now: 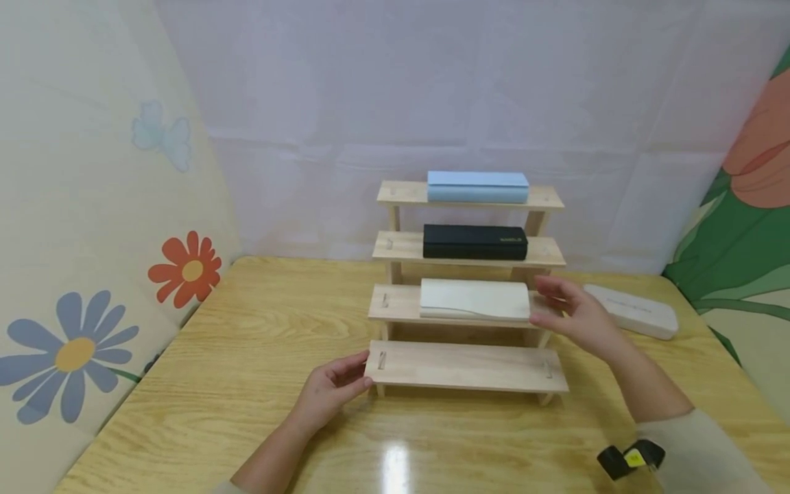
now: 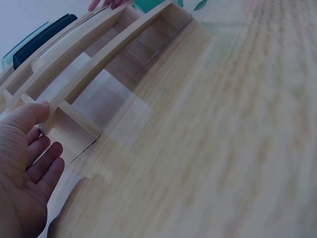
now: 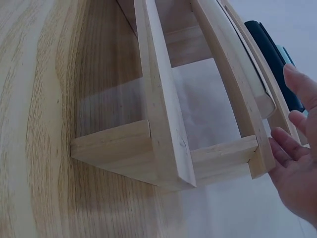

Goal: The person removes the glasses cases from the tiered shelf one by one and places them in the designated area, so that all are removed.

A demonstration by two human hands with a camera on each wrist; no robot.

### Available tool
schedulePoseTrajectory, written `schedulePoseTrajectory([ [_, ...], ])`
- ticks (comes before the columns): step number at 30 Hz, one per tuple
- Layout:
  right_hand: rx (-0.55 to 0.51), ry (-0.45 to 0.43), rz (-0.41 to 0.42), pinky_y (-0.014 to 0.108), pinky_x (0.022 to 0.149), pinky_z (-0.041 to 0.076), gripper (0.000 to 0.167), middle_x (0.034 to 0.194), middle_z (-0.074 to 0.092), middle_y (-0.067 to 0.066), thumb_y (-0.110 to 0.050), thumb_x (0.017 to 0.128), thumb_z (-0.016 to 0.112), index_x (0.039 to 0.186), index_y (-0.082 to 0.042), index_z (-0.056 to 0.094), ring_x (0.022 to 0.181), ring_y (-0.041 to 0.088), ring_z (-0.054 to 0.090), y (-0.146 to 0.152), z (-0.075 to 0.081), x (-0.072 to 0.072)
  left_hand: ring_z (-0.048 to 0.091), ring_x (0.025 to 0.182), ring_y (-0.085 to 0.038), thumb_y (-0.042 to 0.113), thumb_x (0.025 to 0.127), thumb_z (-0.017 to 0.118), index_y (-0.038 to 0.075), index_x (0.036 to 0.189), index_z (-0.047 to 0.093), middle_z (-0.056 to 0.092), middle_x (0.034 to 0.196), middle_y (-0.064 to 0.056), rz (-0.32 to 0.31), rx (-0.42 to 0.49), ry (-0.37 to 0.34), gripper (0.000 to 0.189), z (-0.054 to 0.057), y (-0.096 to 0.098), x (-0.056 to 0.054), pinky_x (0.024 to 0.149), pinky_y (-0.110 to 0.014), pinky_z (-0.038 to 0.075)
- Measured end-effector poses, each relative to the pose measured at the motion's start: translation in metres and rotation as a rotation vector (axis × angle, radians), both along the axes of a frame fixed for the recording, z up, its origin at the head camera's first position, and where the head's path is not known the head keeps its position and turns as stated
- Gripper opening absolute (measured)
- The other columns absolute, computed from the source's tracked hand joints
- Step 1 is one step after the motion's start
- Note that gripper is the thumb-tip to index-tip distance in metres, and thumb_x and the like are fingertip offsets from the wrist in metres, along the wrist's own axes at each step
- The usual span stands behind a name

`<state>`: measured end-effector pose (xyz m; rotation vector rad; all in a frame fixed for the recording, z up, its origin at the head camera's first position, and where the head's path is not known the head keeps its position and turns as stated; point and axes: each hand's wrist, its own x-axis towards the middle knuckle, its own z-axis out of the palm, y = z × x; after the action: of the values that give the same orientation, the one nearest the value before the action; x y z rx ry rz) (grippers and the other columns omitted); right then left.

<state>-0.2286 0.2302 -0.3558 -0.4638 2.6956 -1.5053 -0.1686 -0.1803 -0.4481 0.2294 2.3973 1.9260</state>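
Observation:
A pale wooden stepped display stand (image 1: pixel 463 367) with several shelves stands on the table. My left hand (image 1: pixel 333 387) is at the left end of its lowest shelf. In the left wrist view, the thumb (image 2: pixel 34 116) lies along the shelf end and the other fingers curl below it. My right hand (image 1: pixel 574 315) is at the right end of the shelf above, fingers spread and loosely bent beside a white glasses case (image 1: pixel 474 299). Higher up sit a black glasses case (image 1: pixel 474 242) and, on the top shelf, a light blue glasses case (image 1: pixel 477 187).
Another white case (image 1: pixel 632 312) lies on the wood-grain table (image 1: pixel 265 309), right of the stand, behind my right hand. A black strap with a yellow patch (image 1: pixel 632 458) shows by the right sleeve. Flower-patterned panels flank the table, and a white cloth (image 1: pixel 444 82) hangs behind.

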Motion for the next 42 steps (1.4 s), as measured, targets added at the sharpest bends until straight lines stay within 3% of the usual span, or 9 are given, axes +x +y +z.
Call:
schedulePoseTrajectory([
  [13,-0.022,-0.007,0.035,0.056,0.117,0.03,0.066,0.147,0.042,0.026,-0.016,0.088,0.073,0.143,0.003,0.04,0.138,0.045,0.038,-0.01,0.002,-0.009,0.063,0.116,-0.032,0.007,0.087,0.073,-0.007,0.131,0.056,0.06,0.13,-0.026,-0.011,0.016,-0.006,0.049,0.0,-0.001,0.001,0.095,-0.022,0.054],
  [20,-0.016,-0.022,0.045,0.053,0.117,0.03,0.066,0.149,0.042,0.024,-0.018,0.088,0.075,0.142,0.001,0.042,0.139,0.043,0.038,-0.015,0.003,-0.013,0.066,0.109,-0.015,0.005,0.086,0.072,-0.009,0.131,0.055,0.06,0.13,-0.028,-0.021,0.027,-0.009,0.05,0.0,0.0,0.001,0.094,-0.021,0.054],
  [26,-0.012,-0.032,0.06,0.052,0.117,0.031,0.067,0.15,0.042,0.022,-0.02,0.087,0.076,0.142,0.0,0.042,0.14,0.042,0.037,-0.017,0.003,-0.018,0.066,0.111,-0.019,0.005,0.087,0.072,-0.009,0.131,0.055,0.059,0.13,-0.028,-0.023,0.028,0.001,0.049,0.0,-0.001,0.001,0.094,-0.021,0.054],
  [34,0.012,-0.029,0.065,0.054,0.117,0.031,0.07,0.148,0.041,0.025,-0.019,0.085,0.078,0.141,0.002,0.042,0.139,0.044,0.037,-0.022,0.002,-0.02,0.065,0.104,-0.005,0.004,0.086,0.072,-0.009,0.13,0.055,0.06,0.129,-0.029,-0.02,0.033,-0.01,0.049,0.0,0.0,0.001,0.091,-0.017,0.053],
  [42,0.052,-0.028,0.068,0.052,0.115,0.035,0.074,0.151,0.038,0.023,-0.026,0.083,0.08,0.142,-0.001,0.043,0.14,0.044,0.036,-0.027,0.004,-0.017,0.066,0.109,-0.017,0.005,0.086,0.072,-0.008,0.131,0.055,0.06,0.129,-0.028,-0.014,0.031,-0.013,0.05,0.001,0.0,0.001,0.092,-0.018,0.053],
])
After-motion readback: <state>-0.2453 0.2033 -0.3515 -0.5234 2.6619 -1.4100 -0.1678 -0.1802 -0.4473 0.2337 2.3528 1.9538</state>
